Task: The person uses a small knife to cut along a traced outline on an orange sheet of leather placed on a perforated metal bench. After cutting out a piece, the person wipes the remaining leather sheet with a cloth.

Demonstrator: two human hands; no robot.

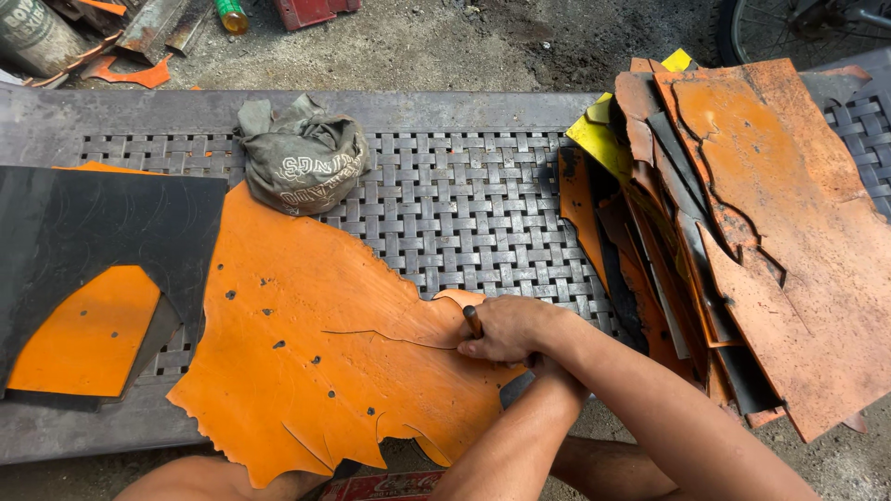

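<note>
Orange sheet (pixel 306 371), lower centre of frame on the woven metal bench (pixel 464 213): a thin cut line runs partway across toward the blade, most of the sheet uncut, edges ragged, small holes dotted. Right hand (pixel 506 329) fisted tight around a knife handle (pixel 473 321). Left hand (pixel 548 371) tucked beneath it; grip can't be told. Rusty-orange scrap stack (pixel 742 241) at right, crumpled grey cloth (pixel 302 158) upper left.

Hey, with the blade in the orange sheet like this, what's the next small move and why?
Probably draw the blade further left along the cut line, since the right hand grips it at the line's end and the orange sheet is only partly cut there.
</note>
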